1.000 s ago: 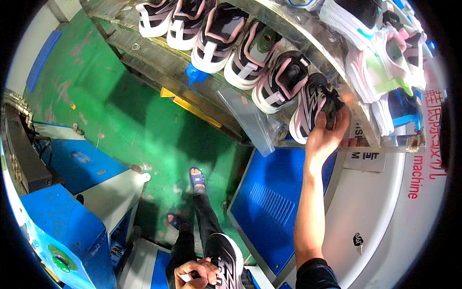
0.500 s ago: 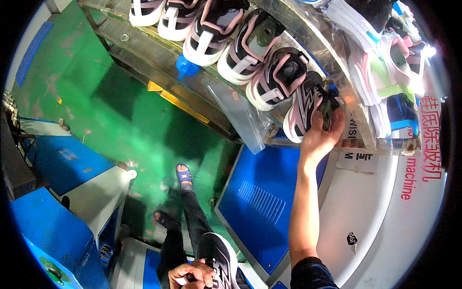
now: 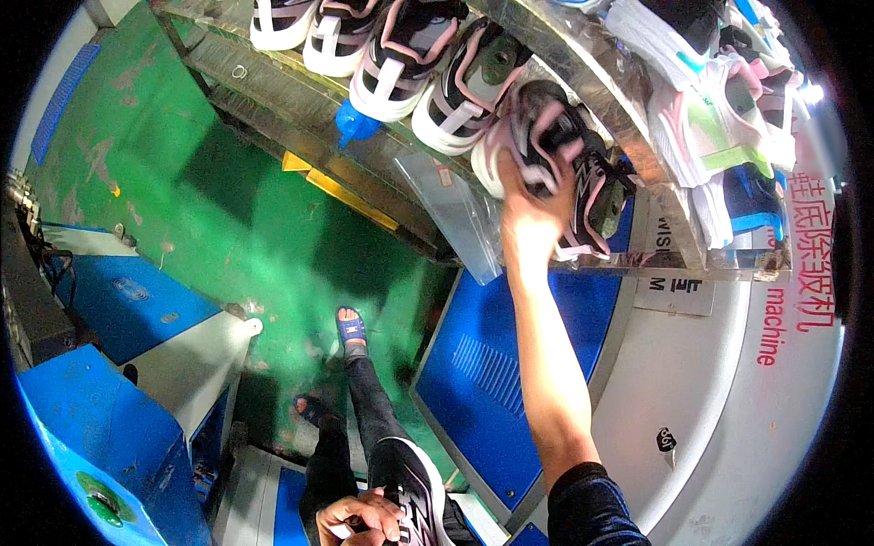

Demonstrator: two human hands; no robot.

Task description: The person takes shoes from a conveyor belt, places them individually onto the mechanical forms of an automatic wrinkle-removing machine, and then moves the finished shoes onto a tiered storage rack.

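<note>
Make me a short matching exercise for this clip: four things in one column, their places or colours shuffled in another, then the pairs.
1. Left hand
2. Right hand
3. Plastic bag
4. Floor

A. Green
B. At a pink-and-black shoe on the rack
C. See-through, at the rack's edge
D. On the black-topped shoe at the picture's lower edge

Pairs: 1-D, 2-B, 3-C, 4-A

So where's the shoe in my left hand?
The black shoe is low in the head view, just left of centre, against the left hand, below one trouser leg.
</note>
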